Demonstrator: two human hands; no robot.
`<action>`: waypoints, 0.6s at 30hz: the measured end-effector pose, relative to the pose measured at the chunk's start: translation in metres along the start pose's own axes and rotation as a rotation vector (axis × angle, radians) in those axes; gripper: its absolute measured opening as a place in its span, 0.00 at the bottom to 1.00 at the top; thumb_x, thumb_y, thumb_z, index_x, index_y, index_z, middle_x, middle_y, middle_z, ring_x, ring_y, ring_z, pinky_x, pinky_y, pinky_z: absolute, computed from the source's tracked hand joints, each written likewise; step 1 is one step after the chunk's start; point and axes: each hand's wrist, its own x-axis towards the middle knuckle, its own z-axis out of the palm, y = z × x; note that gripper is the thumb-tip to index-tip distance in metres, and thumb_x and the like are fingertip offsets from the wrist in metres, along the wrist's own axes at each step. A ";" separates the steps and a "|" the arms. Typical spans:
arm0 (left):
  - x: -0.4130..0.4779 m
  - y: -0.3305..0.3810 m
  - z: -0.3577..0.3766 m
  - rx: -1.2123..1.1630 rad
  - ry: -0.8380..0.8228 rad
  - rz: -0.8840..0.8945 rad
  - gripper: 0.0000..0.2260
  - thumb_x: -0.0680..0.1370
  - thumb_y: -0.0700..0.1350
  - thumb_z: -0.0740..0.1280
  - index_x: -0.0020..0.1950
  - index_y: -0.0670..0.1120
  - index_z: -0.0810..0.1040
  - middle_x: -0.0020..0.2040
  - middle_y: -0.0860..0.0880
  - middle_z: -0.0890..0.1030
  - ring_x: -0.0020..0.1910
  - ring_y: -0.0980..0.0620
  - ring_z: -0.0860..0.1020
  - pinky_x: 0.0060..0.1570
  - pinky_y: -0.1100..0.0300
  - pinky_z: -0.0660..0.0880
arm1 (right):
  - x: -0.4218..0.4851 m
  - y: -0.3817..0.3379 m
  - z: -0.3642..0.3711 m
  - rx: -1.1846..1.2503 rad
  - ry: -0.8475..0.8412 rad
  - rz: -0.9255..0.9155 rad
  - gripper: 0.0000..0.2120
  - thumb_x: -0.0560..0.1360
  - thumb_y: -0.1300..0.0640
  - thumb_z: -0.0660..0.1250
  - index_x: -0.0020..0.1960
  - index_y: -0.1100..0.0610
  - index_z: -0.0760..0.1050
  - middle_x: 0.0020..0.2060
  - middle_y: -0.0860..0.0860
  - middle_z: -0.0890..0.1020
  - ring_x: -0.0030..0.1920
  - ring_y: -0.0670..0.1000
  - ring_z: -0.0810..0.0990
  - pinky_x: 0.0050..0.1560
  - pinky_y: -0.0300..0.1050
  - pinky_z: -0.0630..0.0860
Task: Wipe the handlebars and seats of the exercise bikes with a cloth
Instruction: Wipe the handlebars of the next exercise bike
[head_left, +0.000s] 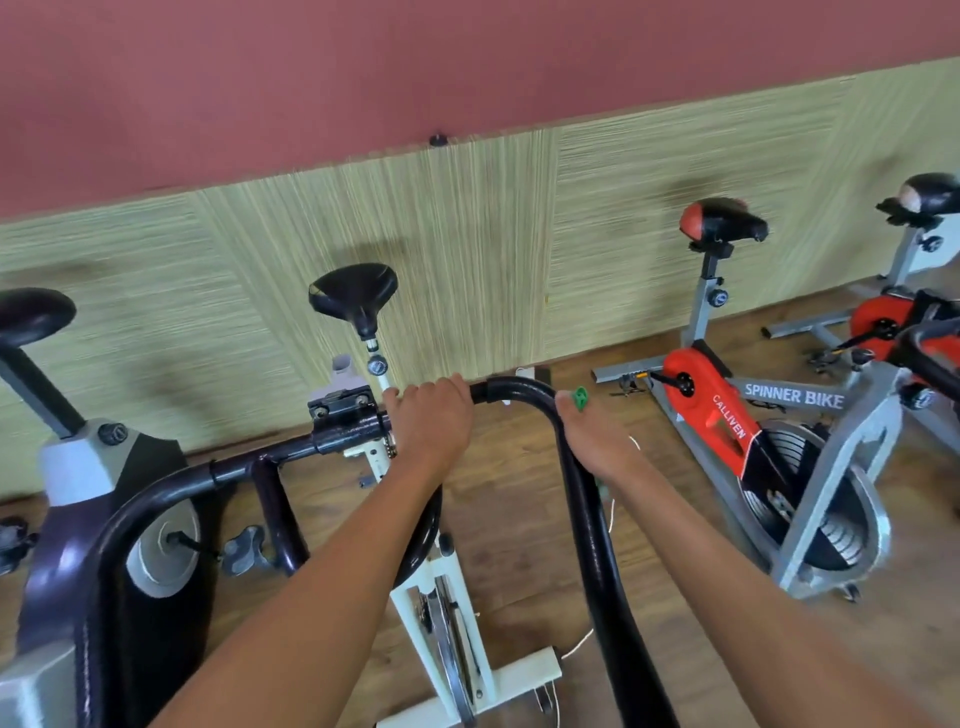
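Black handlebar (519, 387) of the white bike (447, 623): wipe at its right bend.
Your left hand (431, 421) curls over its top, likely to steady it; your right hand (597, 447) clutches a green cloth (580, 399) against the bend.

Handlebar (519, 389): nearest, centre, its seat (353, 293) behind. Left hand (431, 421) on the top bend. Right hand (592, 441) on the right side, over what may be a cloth (579, 399). Left bike (104, 467) alongside; spinner bike (779, 415) and end bike (914, 332) right, all before the wall (493, 234).
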 end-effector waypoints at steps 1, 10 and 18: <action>0.001 -0.001 0.001 -0.016 0.011 -0.002 0.14 0.80 0.40 0.49 0.43 0.45 0.73 0.36 0.49 0.76 0.37 0.46 0.72 0.61 0.44 0.63 | 0.007 -0.003 0.002 0.005 0.044 -0.005 0.27 0.83 0.40 0.47 0.54 0.60 0.74 0.41 0.55 0.78 0.45 0.57 0.79 0.48 0.49 0.72; 0.000 -0.006 0.004 -0.024 -0.038 0.063 0.08 0.78 0.37 0.52 0.46 0.45 0.70 0.35 0.49 0.72 0.41 0.43 0.74 0.53 0.48 0.61 | -0.090 0.027 0.010 -0.104 0.023 0.126 0.22 0.84 0.43 0.50 0.58 0.59 0.71 0.53 0.62 0.78 0.62 0.63 0.77 0.62 0.50 0.70; -0.002 -0.007 0.003 -0.083 -0.016 0.070 0.15 0.82 0.42 0.49 0.46 0.43 0.74 0.40 0.46 0.76 0.48 0.42 0.75 0.62 0.45 0.60 | -0.217 -0.004 -0.018 -0.553 -0.272 0.259 0.18 0.86 0.51 0.48 0.58 0.58 0.73 0.60 0.60 0.78 0.61 0.59 0.77 0.56 0.49 0.71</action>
